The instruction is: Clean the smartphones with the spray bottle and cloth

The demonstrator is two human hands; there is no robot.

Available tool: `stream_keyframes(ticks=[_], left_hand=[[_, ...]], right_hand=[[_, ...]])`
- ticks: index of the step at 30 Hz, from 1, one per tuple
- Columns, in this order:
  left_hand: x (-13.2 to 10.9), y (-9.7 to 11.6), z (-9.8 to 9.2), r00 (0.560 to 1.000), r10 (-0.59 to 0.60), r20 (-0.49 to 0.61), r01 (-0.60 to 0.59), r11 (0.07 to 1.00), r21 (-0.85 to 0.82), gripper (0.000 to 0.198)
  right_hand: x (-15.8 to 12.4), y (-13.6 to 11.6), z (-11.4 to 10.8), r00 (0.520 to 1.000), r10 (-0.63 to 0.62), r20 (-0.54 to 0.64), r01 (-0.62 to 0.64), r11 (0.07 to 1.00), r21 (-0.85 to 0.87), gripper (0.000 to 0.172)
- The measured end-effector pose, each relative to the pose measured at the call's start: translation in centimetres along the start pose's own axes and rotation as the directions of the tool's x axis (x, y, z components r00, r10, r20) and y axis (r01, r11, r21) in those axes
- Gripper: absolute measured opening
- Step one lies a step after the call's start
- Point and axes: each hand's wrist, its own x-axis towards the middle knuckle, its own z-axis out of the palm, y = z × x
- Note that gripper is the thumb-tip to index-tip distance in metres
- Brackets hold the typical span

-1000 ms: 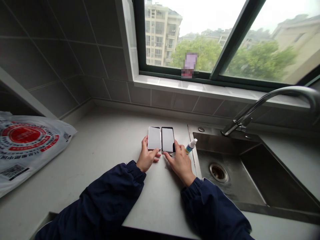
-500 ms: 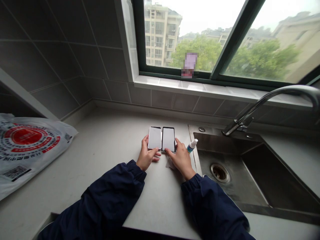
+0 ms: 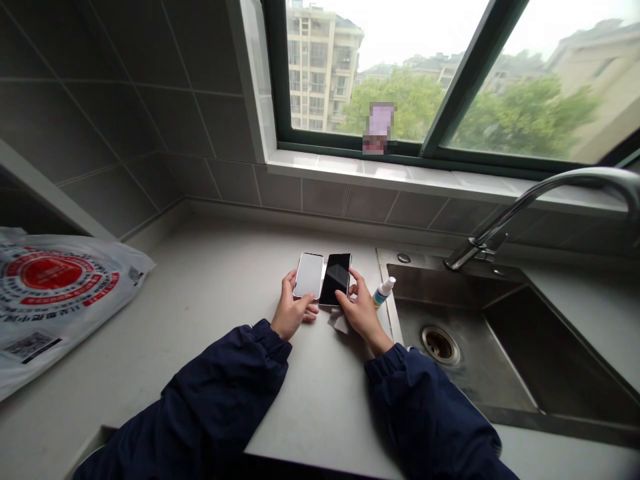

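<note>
Two smartphones are held side by side above the white counter. My left hand point(image 3: 294, 308) is closed on the left smartphone point(image 3: 309, 275), whose screen looks pale grey with glare; the thumb rests over its lower right corner. My right hand point(image 3: 362, 308) grips the right smartphone point(image 3: 336, 279) by its right edge, thumb on the lower front. That phone is tilted, and its screen looks black with a faint reflection. Below the right hand lies a crumpled greyish cloth or tissue point(image 3: 339, 321), partly hidden. Just right of that hand stands a small white-capped spray bottle point(image 3: 384, 292).
A steel sink point(image 3: 465, 360) with a curved chrome faucet point(image 3: 470, 252) is set into the counter point(image 3: 230, 280) on the right. At the left lies a white plastic bag point(image 3: 75, 287) with red print. A tiled wall and window point(image 3: 350, 157) rise behind.
My right hand has tilted the right smartphone, and its screen has gone from pale glare to black. The left smartphone has turned slightly. More of the crumpled cloth or tissue shows.
</note>
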Motion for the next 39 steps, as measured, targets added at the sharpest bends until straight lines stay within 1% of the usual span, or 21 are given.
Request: stream_keyframes(ticks=[2,4,8,10,12,14,16,18,20,21,23,24,26,28,30,33,35,39], left_hand=[[0.1,-0.1,-0.1,1.000,-0.002,-0.009,0.002,1.000,0.012,0.073],[0.2,-0.2,-0.2,1.000,0.005,-0.012,-0.005,1.000,0.021,0.072],[0.5,-0.6,-0.5,1.000,0.022,-0.012,-0.021,0.998,0.061,0.065],[0.6,-0.5,-0.7,0.998,0.035,-0.049,-0.030,0.996,0.088,0.062],[0.6,-0.2,-0.8,0.991,0.083,-0.107,-0.073,0.993,0.095,0.059],[0.6,0.1,-0.9,0.974,0.166,-0.154,-0.156,0.985,0.076,0.055],[0.6,0.3,-0.9,0.965,0.225,-0.134,-0.226,0.974,0.007,0.046],[0.7,0.4,-1.0,0.971,0.232,-0.055,-0.236,0.968,-0.087,0.035],[0.9,0.3,-1.0,0.981,0.190,0.031,-0.183,0.970,-0.157,0.029],[0.9,0.2,-1.0,0.986,0.154,0.059,-0.142,0.974,-0.178,0.029],[0.9,0.1,-0.9,0.992,0.051,0.113,-0.023,0.972,-0.235,0.035],[0.8,0.2,-0.8,0.988,-0.010,0.151,0.052,0.960,-0.274,0.038],[0.6,0.4,-0.6,0.961,-0.110,0.255,0.196,0.919,-0.342,0.045],[0.3,0.7,-0.3,0.922,-0.144,0.360,0.286,0.878,-0.383,0.053],[0.0,1.1,0.0,0.901,-0.116,0.417,0.308,0.848,-0.431,0.063],[-0.3,1.4,0.2,0.907,-0.122,0.403,0.333,0.793,-0.510,0.071],[-0.3,1.5,0.2,0.908,-0.160,0.388,0.357,0.779,-0.516,0.074],[-0.3,1.7,0.1,0.881,-0.173,0.440,0.391,0.790,-0.472,0.083]], right_hand=[[0.0,0.2,0.1,1.000,-0.010,-0.009,0.011,0.996,0.091,0.058],[0.0,0.1,0.1,1.000,-0.011,-0.025,0.015,0.992,0.127,0.053],[-0.3,0.0,0.2,0.998,0.007,-0.061,0.006,0.977,0.211,0.048],[-0.5,-0.1,0.2,0.997,0.023,-0.079,-0.002,0.967,0.254,0.047],[-0.6,0.0,0.1,0.995,0.040,-0.096,-0.011,0.957,0.289,0.048],[-0.6,-0.1,0.0,0.993,0.054,-0.109,-0.017,0.948,0.318,0.047],[-0.7,-0.2,-0.2,0.991,0.061,-0.115,-0.019,0.941,0.338,0.047],[-0.9,-0.6,-0.3,0.992,0.063,-0.108,-0.019,0.930,0.366,0.046],[-1.1,-1.0,-0.4,0.994,0.068,-0.083,-0.026,0.906,0.423,0.046],[-1.2,-1.3,-0.3,0.995,0.072,-0.062,-0.035,0.887,0.461,0.047],[-1.5,-1.9,-0.2,0.997,0.073,-0.007,-0.059,0.847,0.528,0.048],[-1.7,-2.2,-0.2,0.997,0.067,0.026,-0.070,0.834,0.548,0.049],[-2.2,-2.8,-0.1,0.994,0.049,0.093,-0.093,0.818,0.567,0.051],[-2.7,-3.2,0.1,0.986,0.035,0.161,-0.122,0.811,0.572,0.050],[-3.2,-3.5,0.3,0.975,0.018,0.222,-0.146,0.804,0.576,0.050],[-3.8,-3.8,0.7,0.960,-0.019,0.280,-0.156,0.795,0.587,0.047],[-4.1,-3.7,1.0,0.955,-0.036,0.295,-0.151,0.796,0.586,0.045],[-4.2,-3.2,1.3,0.952,-0.041,0.303,-0.145,0.812,0.566,0.042]])
